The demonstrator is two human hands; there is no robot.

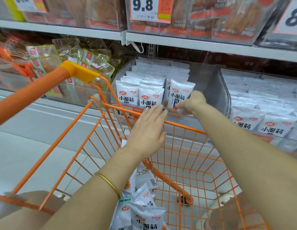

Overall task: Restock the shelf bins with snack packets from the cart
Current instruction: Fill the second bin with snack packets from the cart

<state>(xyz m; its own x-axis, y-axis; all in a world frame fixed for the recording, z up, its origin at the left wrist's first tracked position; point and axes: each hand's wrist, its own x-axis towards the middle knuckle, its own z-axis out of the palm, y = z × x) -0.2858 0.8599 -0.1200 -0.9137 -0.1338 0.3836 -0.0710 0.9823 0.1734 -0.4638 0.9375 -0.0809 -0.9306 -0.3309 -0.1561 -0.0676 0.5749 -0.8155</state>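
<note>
The bin (209, 90) holds rows of packets (149, 75); the cart (186, 127), a loose heap (142, 211). Our right hand (192, 102) pinches one packet (179, 92) at the bin's front; at its seven o'clock our left hand (147, 130) spreads flat, empty.

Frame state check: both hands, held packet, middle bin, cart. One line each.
right hand: grips white packet at the front of middle bin.
left hand: open, fingers straight, holding nothing, over the cart rim.
white packet: upright, right end of the front row.
middle bin: filled at left, gap at right.
cart: loose packets lying inside.
</note>
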